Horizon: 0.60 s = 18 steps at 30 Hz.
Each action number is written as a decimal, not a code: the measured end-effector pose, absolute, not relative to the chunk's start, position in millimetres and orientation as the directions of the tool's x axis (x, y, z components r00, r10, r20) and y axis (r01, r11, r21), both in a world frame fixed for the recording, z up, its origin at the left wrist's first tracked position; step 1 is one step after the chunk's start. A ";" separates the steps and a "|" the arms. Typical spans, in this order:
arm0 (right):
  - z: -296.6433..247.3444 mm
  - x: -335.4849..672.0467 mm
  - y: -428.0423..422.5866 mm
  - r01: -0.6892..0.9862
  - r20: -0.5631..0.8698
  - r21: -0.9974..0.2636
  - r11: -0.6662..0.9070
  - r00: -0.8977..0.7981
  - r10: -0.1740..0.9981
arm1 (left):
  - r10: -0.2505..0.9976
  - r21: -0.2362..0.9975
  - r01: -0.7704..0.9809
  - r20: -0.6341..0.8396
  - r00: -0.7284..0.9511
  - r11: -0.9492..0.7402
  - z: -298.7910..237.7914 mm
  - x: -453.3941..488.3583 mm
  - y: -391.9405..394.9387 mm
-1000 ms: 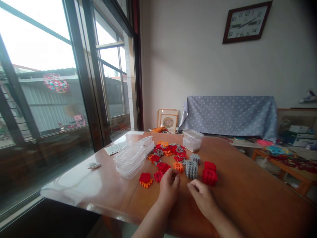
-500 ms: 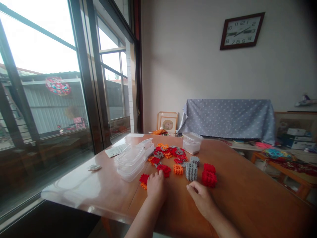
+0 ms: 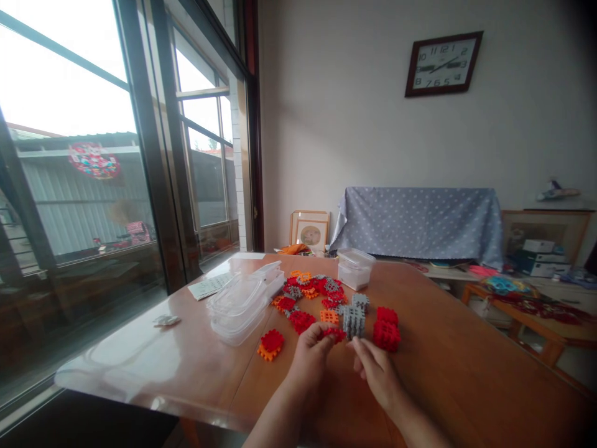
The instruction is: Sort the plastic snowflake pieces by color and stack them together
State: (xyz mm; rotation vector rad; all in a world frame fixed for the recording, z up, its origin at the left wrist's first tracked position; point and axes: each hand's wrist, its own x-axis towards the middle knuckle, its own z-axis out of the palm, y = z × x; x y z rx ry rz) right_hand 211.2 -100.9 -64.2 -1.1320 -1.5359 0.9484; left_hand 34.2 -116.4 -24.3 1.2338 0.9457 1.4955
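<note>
My left hand point(image 3: 311, 358) is closed on a flat red waffle block point(image 3: 334, 334), held just above the wooden table point(image 3: 448, 367). My right hand point(image 3: 375, 368) sits close beside it with fingers curled, fingertips near the same red piece; I cannot make out whether it holds anything. Just beyond the hands stand a grey built block point(image 3: 353, 321) and a red built cube point(image 3: 385, 333). A red piece lying on an orange one point(image 3: 270, 344) sits to the left. Several loose red, orange and grey pieces point(image 3: 311, 289) are spread farther back.
Stacked clear plastic containers point(image 3: 240, 302) sit left of the pieces, and a small lidded clear box point(image 3: 355, 268) stands behind them. A paper sheet point(image 3: 209, 285) and a small wrapper point(image 3: 166, 320) lie near the window side. A cloth-covered bench point(image 3: 415, 221) stands beyond the table.
My left hand reached left to the pieces, then came back toward the middle with a red block in it. My right hand closed in on that block. The view shifted slightly right.
</note>
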 end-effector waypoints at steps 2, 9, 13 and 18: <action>-60.6 213.2 -103.2 0.144 0.216 -0.964 0.225 -0.076 0.973 | 0.974 0.932 -0.297 0.227 0.027 -0.209 -22.3 40.2 -119.8; -48.4 218.6 -106.5 0.018 0.165 -0.985 0.169 -0.125 0.978 | 0.954 0.940 -0.268 0.258 0.149 -0.213 -20.5 43.4 -124.1; -40.4 220.5 -110.8 -0.089 0.104 -0.991 0.095 -0.101 0.989 | 0.967 0.915 -0.392 0.178 0.182 -0.095 -29.3 47.8 -121.0; -35.6 217.3 -114.6 -0.077 0.115 -0.990 0.114 -0.010 0.993 | 0.986 0.929 -0.370 0.052 0.161 0.012 -35.4 46.6 -119.1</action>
